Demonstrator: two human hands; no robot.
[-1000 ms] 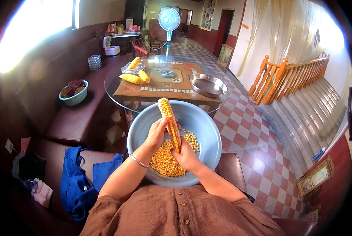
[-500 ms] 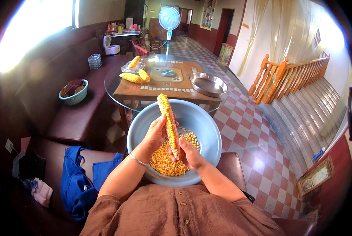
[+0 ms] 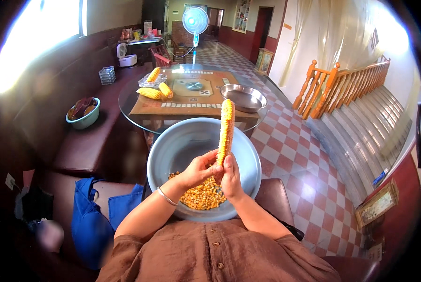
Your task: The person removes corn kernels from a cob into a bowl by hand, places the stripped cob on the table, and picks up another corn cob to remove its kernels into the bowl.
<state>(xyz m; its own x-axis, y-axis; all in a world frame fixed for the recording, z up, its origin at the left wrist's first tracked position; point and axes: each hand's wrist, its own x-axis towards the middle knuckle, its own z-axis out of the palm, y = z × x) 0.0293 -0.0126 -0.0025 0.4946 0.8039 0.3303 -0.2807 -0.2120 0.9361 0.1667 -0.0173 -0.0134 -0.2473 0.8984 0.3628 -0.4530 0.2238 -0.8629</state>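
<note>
A partly shelled ear of corn (image 3: 226,129) stands nearly upright over the large grey-blue basin (image 3: 157,164). Its lower end is wrapped by my right hand (image 3: 231,179), with the thumb lying along the cob. My left hand (image 3: 200,170), wearing a bracelet at the wrist, is closed against the cob's lower part; its fingertips are partly hidden. Yellow rows of kernels remain on the cob, beside paler stripped rows. Beneath both hands, loose corn kernels (image 3: 202,197) cover part of the basin's bottom.
Beyond the basin is a glass-topped table (image 3: 126,105) with several corn ears (image 3: 149,93), a glass tray (image 3: 147,83) and a round metal pan (image 3: 243,97). A blue garment (image 3: 90,218) lies on the seat at left, a small green basin (image 3: 84,121) farther back. Wooden-railed stairs (image 3: 356,127) rise at right.
The ear of corn has swung from a leftward lean to nearly upright and moved right. My left hand has slid down from its middle to its lower part. The view has shifted slightly.
</note>
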